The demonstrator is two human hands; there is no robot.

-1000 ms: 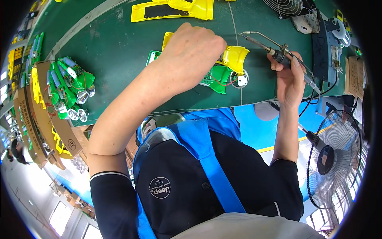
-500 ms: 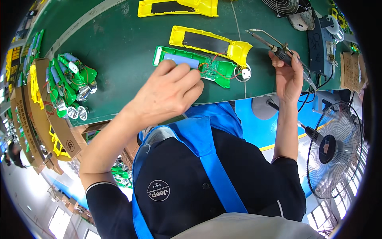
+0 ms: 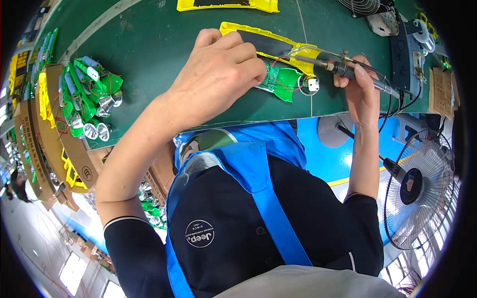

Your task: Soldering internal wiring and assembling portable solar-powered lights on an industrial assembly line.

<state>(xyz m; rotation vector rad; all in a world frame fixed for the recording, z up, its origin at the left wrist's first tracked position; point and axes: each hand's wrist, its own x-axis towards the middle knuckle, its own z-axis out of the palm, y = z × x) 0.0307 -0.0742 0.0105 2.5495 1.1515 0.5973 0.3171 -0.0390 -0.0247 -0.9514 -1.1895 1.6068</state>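
Note:
My left hand (image 3: 218, 74) is closed, fingers curled over the left part of a green flashlight half-shell (image 3: 285, 84); what its fingertips pinch is hidden, and so is the blue battery. A green circuit board (image 3: 271, 77) with thin red and black wires shows beside the fingertips. The shell's right end has a round lamp part with a white piece (image 3: 313, 84). In my right hand (image 3: 361, 92) is a soldering iron (image 3: 343, 69) with a thin metal feed tube, its tip pointing left above the yellow half-shell (image 3: 268, 43) and close to the wires.
Green flashlight halves (image 3: 87, 94) with batteries and reflectors are piled at left, beside cardboard boxes (image 3: 57, 139) and yellow shells. Another yellow shell (image 3: 228, 5) lies at the far edge. A soldering station (image 3: 405, 59) with cables stands right; a fan (image 3: 417, 186) is below the bench.
My left hand has shifted right along the green shell and now covers the battery. My right hand has brought the soldering iron's tip left and nearer to the board's wires.

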